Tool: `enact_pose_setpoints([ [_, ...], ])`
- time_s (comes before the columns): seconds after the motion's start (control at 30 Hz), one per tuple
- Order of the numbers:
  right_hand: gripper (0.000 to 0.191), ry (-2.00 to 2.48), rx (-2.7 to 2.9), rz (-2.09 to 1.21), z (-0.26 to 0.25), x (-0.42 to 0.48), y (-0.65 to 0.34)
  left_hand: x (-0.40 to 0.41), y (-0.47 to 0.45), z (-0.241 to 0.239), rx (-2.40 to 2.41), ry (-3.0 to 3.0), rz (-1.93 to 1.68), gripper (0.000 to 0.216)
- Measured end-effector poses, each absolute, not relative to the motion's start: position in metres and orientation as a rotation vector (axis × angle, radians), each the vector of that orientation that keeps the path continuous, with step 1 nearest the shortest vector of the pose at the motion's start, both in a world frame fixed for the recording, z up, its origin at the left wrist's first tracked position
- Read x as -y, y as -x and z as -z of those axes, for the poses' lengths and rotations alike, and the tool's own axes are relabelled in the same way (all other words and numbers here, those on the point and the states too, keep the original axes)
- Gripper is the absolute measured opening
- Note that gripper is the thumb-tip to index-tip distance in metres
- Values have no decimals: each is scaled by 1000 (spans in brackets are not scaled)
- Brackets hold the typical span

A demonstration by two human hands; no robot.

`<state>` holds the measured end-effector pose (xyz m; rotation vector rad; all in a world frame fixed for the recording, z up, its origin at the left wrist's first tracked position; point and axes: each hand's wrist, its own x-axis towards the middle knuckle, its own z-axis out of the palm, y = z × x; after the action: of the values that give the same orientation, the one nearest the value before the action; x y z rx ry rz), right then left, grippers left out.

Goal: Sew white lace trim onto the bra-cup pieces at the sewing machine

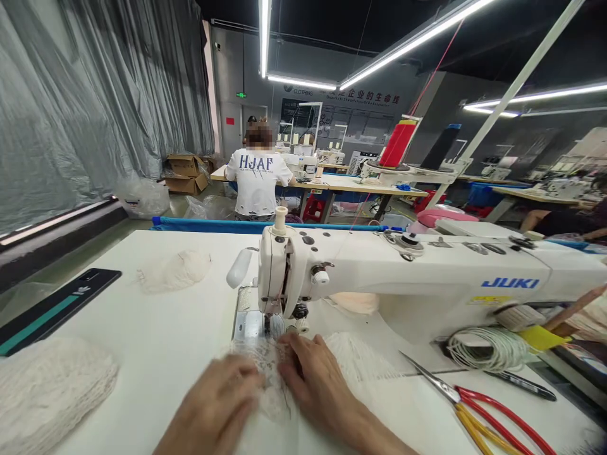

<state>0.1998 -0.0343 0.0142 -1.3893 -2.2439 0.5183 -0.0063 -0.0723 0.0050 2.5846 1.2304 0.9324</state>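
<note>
In the head view a white sewing machine stands before me, its needle and presser foot over the metal plate. A thin, pale lace piece lies just in front of the presser foot. My right hand has its thumb and forefinger closed on the lace's right edge, close to the needle. On the lace's left side is my left hand, fingers bent and smeared by motion, so its grip cannot be made out. More white fringed fabric lies right of my right hand.
Red-and-yellow-handled scissors, a black pen-like tool and coiled cord lie at right. Left are a stack of lace, a lace piece and a dark panel. A person sits ahead.
</note>
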Motion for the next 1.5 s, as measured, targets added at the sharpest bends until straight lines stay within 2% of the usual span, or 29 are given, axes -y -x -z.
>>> enact_pose_setpoints([
  [0.1, 35, 1408, 2276, -560, -20, 35, -205, 53, 20, -17, -1607, -2427, -776, 30],
  [0.2, 38, 1336, 2377, -665, -31, 35, -209, 48, 23, -18, -1651, -2310, -601, 34],
  [0.27, 33, 1355, 2360, -716, -36, 35, -209, 51, 19, -18, -1624, -2206, -508, 33],
  [0.37, 30, 1397, 2291, -639, -34, 34, -206, 53, 10, -25, -1566, -2121, -500, 22],
  [0.47, 11, 1261, 2295, -585, -29, 33, -203, 50, 6, -34, -1458, -2112, -589, 15],
  [0.53, 8, 1239, 2271, -641, -29, 32, -204, 46, 7, -37, -1439, -2049, -567, 13],
  [0.67, 10, 1285, 2171, -856, -36, 28, -211, 40, 8, -38, -1498, -1930, -523, 33],
  [0.7, 12, 1270, 2152, -911, -37, 27, -212, 38, 6, -38, -1502, -1929, -498, 31],
  [0.8, 16, 1241, 2108, -990, -36, 25, -214, 32, -2, -44, -1516, -1914, -371, 3],
  [0.83, 17, 1248, 2103, -982, -34, 25, -215, 30, -5, -46, -1521, -1906, -351, 9],
  [1.0, 21, 1331, 2201, -779, -28, 27, -218, 22, -11, -49, -1495, -1901, -354, 19],
  [1.17, 31, 1147, 2317, -222, -28, 34, -213, 16, -14, -40, -1546, -2003, -369, 21],
  [1.3, 16, 866, 2455, -124, -22, 34, -206, 10, -18, -35, -1585, -2130, -374, 18],
  [1.4, 34, 859, 2480, -124, -15, 32, -205, 6, -15, -32, -1608, -2199, -371, 18],
  [1.5, 43, 856, 2474, -106, -13, 29, -207, 8, -8, -27, -1602, -2341, -443, 26],
])
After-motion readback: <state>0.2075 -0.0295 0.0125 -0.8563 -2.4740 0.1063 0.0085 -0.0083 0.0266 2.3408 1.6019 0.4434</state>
